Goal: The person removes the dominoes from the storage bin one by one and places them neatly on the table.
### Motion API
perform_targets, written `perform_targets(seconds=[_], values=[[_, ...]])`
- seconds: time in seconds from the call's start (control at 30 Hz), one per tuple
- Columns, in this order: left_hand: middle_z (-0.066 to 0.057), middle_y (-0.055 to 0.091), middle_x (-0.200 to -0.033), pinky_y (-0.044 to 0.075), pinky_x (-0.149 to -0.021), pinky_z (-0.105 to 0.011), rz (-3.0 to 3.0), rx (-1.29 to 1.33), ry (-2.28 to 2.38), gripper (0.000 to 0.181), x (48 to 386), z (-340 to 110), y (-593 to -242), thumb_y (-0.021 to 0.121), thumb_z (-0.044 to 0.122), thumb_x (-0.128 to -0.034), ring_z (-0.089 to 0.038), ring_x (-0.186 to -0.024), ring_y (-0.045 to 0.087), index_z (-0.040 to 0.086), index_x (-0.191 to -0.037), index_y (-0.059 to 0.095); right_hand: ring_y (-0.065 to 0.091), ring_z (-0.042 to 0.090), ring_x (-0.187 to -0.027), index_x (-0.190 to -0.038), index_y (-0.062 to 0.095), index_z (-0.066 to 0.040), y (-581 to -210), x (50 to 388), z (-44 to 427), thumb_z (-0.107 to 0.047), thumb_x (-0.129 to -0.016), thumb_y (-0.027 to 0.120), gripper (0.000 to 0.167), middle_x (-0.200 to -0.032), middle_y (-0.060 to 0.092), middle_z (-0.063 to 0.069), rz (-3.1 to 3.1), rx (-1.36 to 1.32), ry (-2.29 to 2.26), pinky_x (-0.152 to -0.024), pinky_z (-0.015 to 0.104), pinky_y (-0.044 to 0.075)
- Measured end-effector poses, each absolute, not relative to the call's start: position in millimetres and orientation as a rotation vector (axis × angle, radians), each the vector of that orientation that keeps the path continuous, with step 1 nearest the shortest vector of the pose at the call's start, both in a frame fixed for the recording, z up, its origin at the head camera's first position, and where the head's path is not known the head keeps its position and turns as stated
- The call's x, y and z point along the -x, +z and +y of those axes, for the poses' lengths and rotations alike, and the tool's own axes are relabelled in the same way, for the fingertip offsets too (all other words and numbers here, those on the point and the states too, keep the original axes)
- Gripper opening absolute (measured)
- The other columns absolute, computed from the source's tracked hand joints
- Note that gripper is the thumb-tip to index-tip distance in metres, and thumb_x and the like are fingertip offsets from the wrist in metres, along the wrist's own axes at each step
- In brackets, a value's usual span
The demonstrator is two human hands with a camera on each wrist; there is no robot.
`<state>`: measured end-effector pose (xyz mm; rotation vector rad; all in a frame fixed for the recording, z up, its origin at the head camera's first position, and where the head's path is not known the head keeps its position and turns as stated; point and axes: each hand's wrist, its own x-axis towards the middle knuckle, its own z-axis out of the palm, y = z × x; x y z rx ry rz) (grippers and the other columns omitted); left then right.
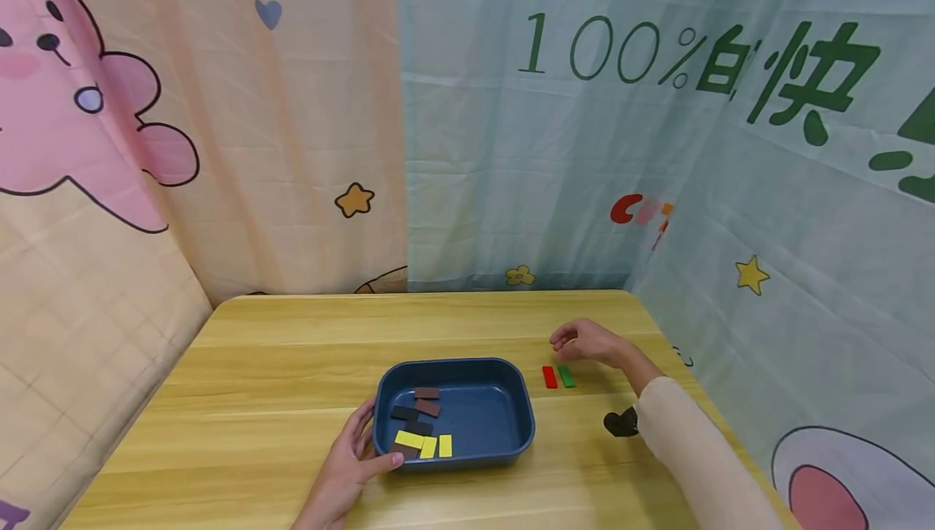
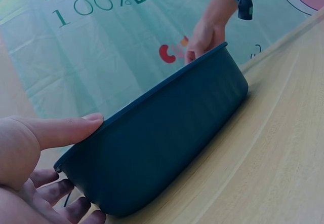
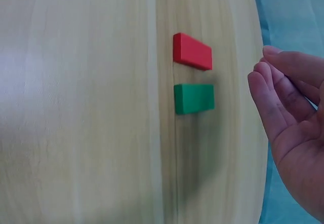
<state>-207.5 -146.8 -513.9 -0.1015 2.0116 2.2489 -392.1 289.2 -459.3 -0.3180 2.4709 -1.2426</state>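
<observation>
A blue tray point(image 1: 489, 458) stands on the table, with yellow, black and brown blocks in its left part. My left hand point(image 1: 345, 465) grips the tray's left end, the thumb on the rim and the fingers against the outer wall; the left wrist view shows this hand point(image 2: 30, 153) at the tray's wall point(image 2: 162, 127). A red block point(image 1: 549, 377) and a green block point(image 1: 566, 376) lie right of the tray. My right hand point(image 1: 590, 342) hovers just behind them; in the right wrist view it point(image 3: 298, 102) holds nothing, beside the red block point(image 3: 192, 51) and green block point(image 3: 194, 99).
Pale patterned curtains point(image 1: 292, 124) hang behind and beside the wooden table point(image 1: 292, 335). The black wrist device point(image 1: 621, 423) shows at the right sleeve point(image 1: 701, 449). The table's right edge runs close beside the right forearm.
</observation>
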Motion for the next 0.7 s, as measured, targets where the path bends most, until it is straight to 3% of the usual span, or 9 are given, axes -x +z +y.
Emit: perform_targets(seconds=[0.37, 0.53, 0.7], values=[[-0.026, 0.025, -0.165, 0.034, -0.114, -0.05, 2.0, 0.108, 2.252, 0.099, 209.0, -147.5, -513.4, 0.085, -0.008, -0.0801, -0.043, -0.149, 0.03, 0.005, -0.16, 0.028, 0.065, 0.024, -0.101, -0.124, 0.062, 0.013, -439.4, 394.2, 258.1, -0.002, -0.095, 0.072, 0.034, -0.121, 0.063, 0.029, 2.409, 0.42, -1.241, -0.093, 0.039, 0.058], [-0.025, 0.024, -0.165, 0.035, -0.114, -0.05, 1.99, 0.118, 2.252, 0.099, 209.8, -146.7, -513.2, 0.085, -0.007, -0.0799, -0.044, -0.149, 0.03, 0.006, -0.16, 0.029, 0.066, 0.025, -0.102, -0.121, 0.066, 0.008, -432.8, 395.7, 246.9, -0.002, -0.095, 0.072, 0.028, -0.12, 0.063, 0.029, 2.371, 0.472, -1.257, -0.095, 0.044, 0.057], [-0.025, 0.026, -0.165, 0.038, -0.113, -0.051, 1.997, 0.12, 2.245, 0.099, 209.4, -145.6, -513.7, 0.086, -0.006, -0.0802, -0.044, -0.147, 0.032, 0.006, -0.16, 0.029, 0.066, 0.024, -0.101, -0.12, 0.067, 0.007, -430.5, 394.9, 235.3, -0.003, -0.094, 0.074, 0.028, -0.117, 0.066, 0.026, 2.36, 0.562, -1.214, -0.092, 0.042, 0.058]])
